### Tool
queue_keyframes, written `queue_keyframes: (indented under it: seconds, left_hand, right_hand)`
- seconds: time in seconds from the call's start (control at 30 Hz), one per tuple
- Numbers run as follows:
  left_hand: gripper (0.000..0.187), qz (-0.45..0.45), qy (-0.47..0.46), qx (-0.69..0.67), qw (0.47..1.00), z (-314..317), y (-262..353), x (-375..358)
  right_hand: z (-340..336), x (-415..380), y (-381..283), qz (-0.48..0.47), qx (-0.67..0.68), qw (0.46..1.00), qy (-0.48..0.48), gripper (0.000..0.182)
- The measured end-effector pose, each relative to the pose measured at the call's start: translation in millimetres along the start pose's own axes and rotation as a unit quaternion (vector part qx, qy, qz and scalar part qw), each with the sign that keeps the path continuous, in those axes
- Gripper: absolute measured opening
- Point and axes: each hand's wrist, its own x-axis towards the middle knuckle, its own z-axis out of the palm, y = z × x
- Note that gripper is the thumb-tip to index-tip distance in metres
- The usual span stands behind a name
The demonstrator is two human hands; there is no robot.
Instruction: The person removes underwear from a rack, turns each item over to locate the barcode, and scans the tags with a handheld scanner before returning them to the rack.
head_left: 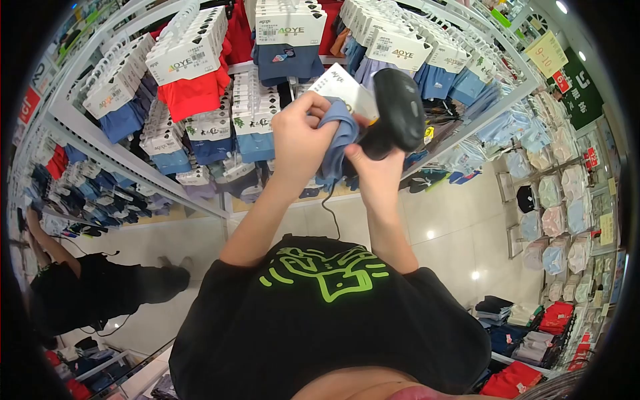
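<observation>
My left hand (pixel 303 137) is closed on a blue-grey folded garment (pixel 342 127), which looks like underwear, attached to a white card (pixel 339 87). In my right hand (pixel 380 175) is a black handheld barcode scanner (pixel 400 110), gripped by its handle with its head upward beside the card. The scanner hides part of the card. A thin dark cable (pixel 327 208) hangs below the hands. Just behind them, packs of underwear (pixel 288 47) with white header cards hang in rows on the rack.
A red pack (pixel 192 93) hangs on the rack at left. A white rack rail (pixel 127 163) slants down toward the tiled floor (pixel 433 230). Pale garments (pixel 553 220) line the right wall, and folded clothes (pixel 557 319) lie at lower right. A black-clad figure (pixel 100 290), perhaps a reflection, appears at left.
</observation>
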Motion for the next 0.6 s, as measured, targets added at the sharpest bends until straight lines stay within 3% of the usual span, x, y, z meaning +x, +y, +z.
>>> queue_keyframes:
  seconds: [0.03,0.1,0.13,0.17,0.2,0.23,0.27,0.3,0.33,0.4,0.6]
  left_hand:
    - [0.009,0.0,0.001,0.0,1.0,0,3,1]
    - [0.01,0.043,0.012,0.136,0.99,1,5,5]
    - [0.01,0.043,0.013,0.136,0.99,0,3,7]
    - [0.01,0.009,-0.016,0.091,0.996,-4,0,9]
    - [0.01,-0.024,-0.044,0.046,0.998,-7,-4,13]
    - [0.01,-0.025,-0.045,0.045,0.998,-12,-7,17]
    - [0.01,-0.08,-0.109,-0.053,0.989,-17,-11,23]
    - [0.012,-0.134,-0.17,-0.151,0.965,-22,-15,29]
    - [0.012,-0.135,-0.17,-0.151,0.964,-25,-20,34]
    - [0.014,-0.198,-0.282,-0.237,0.908,-31,-33,43]
    - [0.024,-0.272,-0.322,-0.322,0.848,-29,-38,49]
  right_hand:
    - [2,-3,2,-0.027,-0.04,0.999,-0.001,0.065]
    - [7,-6,3,-0.054,-0.08,0.995,-0.001,0.063]
    - [11,-6,-1,-0.048,-0.086,0.995,0.035,0.052]
    - [14,-5,-3,-0.042,-0.092,0.992,0.071,0.041]
    - [11,-3,-1,-0.042,-0.093,0.992,0.072,0.041]
    - [5,-1,4,0.017,-0.057,0.996,0.072,0.034]
    - [1,1,6,0.077,-0.021,0.994,0.073,0.027]
    - [-1,5,6,0.078,-0.024,0.994,0.069,0.02]
    - [-4,7,6,0.079,-0.024,0.994,0.069,0.02]
    - [-11,12,6,0.12,-0.06,0.991,0.013,0.02]
    - [-21,23,8,0.138,-0.015,0.99,0.015,0.019]
